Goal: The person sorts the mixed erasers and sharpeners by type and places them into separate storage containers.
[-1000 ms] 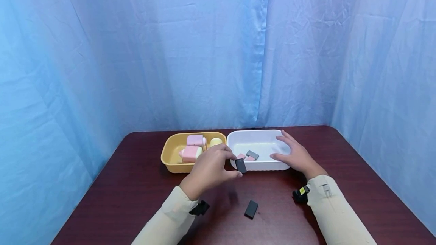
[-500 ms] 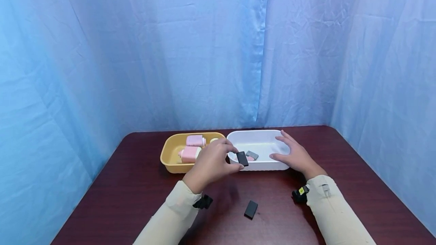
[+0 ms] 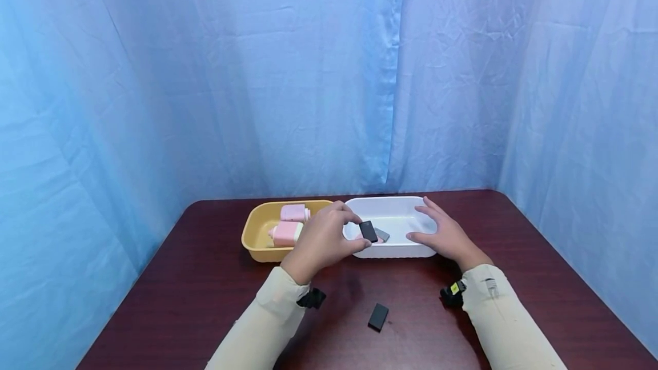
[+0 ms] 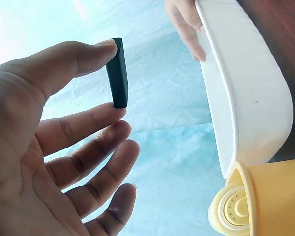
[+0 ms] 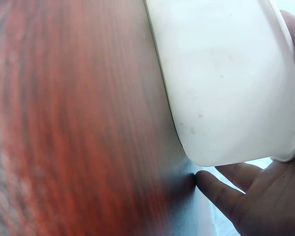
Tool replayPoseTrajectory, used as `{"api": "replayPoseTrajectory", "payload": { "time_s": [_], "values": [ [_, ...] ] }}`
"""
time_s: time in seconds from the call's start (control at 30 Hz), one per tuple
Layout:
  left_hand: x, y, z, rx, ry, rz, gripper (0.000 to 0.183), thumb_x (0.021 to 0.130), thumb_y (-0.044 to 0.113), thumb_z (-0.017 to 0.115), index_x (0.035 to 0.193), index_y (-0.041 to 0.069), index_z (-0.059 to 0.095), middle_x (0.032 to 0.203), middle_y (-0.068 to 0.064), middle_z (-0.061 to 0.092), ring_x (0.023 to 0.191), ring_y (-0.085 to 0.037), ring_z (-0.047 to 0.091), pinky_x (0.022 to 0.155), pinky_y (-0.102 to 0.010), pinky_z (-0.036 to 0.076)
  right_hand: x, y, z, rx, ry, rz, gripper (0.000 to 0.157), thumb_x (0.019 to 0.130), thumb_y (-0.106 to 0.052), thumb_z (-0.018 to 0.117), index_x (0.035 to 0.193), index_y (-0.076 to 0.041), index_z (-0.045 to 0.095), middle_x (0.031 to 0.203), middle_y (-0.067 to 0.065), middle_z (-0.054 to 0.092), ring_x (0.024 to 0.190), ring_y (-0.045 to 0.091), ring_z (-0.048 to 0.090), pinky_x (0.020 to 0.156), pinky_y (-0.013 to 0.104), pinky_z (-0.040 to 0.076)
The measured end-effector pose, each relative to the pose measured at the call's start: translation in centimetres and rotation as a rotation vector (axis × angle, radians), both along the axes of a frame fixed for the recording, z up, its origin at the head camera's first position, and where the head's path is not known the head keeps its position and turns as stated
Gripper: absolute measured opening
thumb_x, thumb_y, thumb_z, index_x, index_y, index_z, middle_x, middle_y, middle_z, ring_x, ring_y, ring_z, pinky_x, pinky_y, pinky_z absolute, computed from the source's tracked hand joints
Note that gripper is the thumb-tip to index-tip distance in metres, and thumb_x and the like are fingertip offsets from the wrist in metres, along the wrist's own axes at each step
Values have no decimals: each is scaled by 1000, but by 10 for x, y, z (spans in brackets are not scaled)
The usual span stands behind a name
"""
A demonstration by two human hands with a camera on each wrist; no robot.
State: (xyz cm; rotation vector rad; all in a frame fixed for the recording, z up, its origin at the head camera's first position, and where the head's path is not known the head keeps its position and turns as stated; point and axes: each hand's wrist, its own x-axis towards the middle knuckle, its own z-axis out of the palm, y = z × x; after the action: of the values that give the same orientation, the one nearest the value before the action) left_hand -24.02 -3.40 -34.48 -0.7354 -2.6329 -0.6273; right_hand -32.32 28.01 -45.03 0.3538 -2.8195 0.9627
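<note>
My left hand (image 3: 325, 238) pinches a small black rectangular block (image 3: 368, 232) between thumb and forefinger. In the left wrist view this block (image 4: 119, 78) is seen edge-on, and the other fingers are spread below it. From the head view, the block overlaps the front left part of a white plastic bin (image 3: 396, 251). At the bin's right end lies my right hand (image 3: 451, 236), thumb and fingers spread apart over the rim. The right wrist view has fingertips (image 5: 206, 179) beside the outer end wall. A second black block (image 3: 378, 317) lies on the table nearer the body.
Grey (image 3: 382, 234) and pink flat blocks lie in the white bin. Touching its left side is a yellow bin (image 3: 252, 251) with pink bottle-shaped things (image 3: 288, 233) and a round yellow piece (image 4: 231, 211). Blue curtains (image 3: 329, 73) surround the dark red table (image 3: 205, 301).
My left hand has moved slightly right and farther from the body, carrying the black block from the white bin's front edge to over its left part. The right hand stays nearly still.
</note>
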Motion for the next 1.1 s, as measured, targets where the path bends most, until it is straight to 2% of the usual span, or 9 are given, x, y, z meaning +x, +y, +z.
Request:
{"api": "replayPoseTrajectory", "payload": {
  "time_s": [0.17, 0.5, 0.63, 0.8, 1.1],
  "values": [
    [-4, 3, 0, -11, 29, 8, 41, 71, 51, 77, 99, 21, 75, 94, 11, 57, 82, -4, 51, 66, -24, 46, 0, 0, 0, -5, -2, 0, 91, 71, -63, 72, 143, -15, 43, 159, 4, 15, 142, 35, 22, 105, 63, 26],
    [-9, 9, -1, -3, 26, 36, 44, 70, 56, 76, 99, 23, 75, 93, 12, 57, 78, -3, 50, 61, -22, 44, -1, -1, -1, 0, -5, -6, 91, 71, -64, 71, 143, -16, 43, 160, 4, 15, 142, 35, 22, 105, 63, 25],
    [-12, 11, 0, 8, 41, 33, 45, 70, 56, 77, 100, 22, 75, 94, 11, 58, 80, -4, 51, 64, -23, 46, -1, -1, -1, 2, -11, -13, 88, 73, -60, 73, 143, -16, 42, 160, 3, 14, 142, 35, 21, 106, 63, 25],
    [-16, 15, 0, 30, 29, 32, 45, 71, 55, 76, 101, 22, 75, 94, 11, 59, 80, -4, 52, 64, -23, 46, -1, -1, -1, 1, -20, -21, 84, 75, -54, 74, 143, -17, 43, 160, 3, 14, 143, 35, 21, 106, 63, 24],
    [-21, 21, 6, 71, 7, 43, 44, 73, 53, 75, 104, 21, 74, 100, 9, 61, 84, -5, 54, 66, -23, 47, -2, 0, -1, 10, -23, -24, 87, 73, -59, 72, 143, -17, 43, 160, 2, 14, 142, 35, 22, 105, 64, 25]
  ]
}}
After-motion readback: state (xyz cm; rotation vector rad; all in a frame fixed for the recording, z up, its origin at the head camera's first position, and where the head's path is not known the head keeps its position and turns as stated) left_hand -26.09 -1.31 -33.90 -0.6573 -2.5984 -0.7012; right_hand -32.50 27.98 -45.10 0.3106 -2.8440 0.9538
